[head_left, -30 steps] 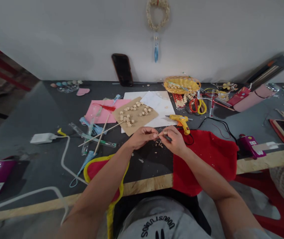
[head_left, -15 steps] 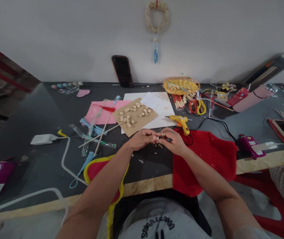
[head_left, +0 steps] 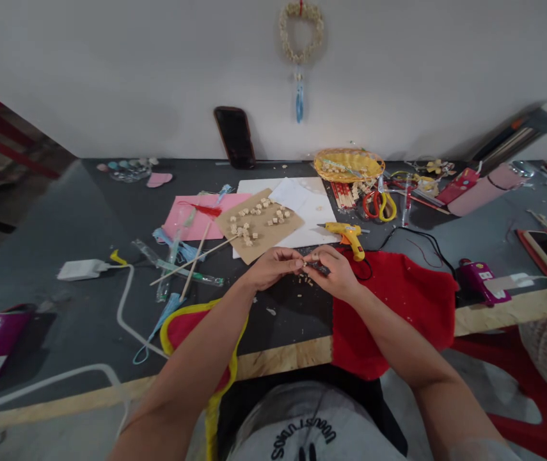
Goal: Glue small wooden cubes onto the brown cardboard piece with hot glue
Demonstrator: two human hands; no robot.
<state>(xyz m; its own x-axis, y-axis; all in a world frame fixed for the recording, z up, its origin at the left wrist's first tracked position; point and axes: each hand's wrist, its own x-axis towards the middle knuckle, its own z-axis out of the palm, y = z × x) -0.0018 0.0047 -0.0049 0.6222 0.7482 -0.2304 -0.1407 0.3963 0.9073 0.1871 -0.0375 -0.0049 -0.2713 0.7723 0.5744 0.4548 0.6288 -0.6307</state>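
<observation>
My left hand (head_left: 273, 266) and my right hand (head_left: 333, 272) meet over the dark table (head_left: 86, 224), fingertips together. The left pinches a tiny pale piece. The right grips a small dark tool (head_left: 318, 267) whose tip touches that piece. A few small pale bits (head_left: 306, 280) lie on the table just below the fingers. Beyond the hands a brown card (head_left: 261, 222) carries several small pale cubes. A yellow glue gun (head_left: 348, 235) rests just past my right hand, beside a red cloth (head_left: 398, 301).
Thin wooden sticks (head_left: 196, 256) and blue tassels lie left of the card, on and near a pink sheet (head_left: 196, 214). A yellow basket (head_left: 350, 164), scissors (head_left: 379, 203), a phone (head_left: 235, 136) against the wall and a white charger (head_left: 77, 269) surround the work area.
The hands have stayed together at the same spot. The fingers shifted slightly around the small piece; half a second ago the dark tool was less visible.
</observation>
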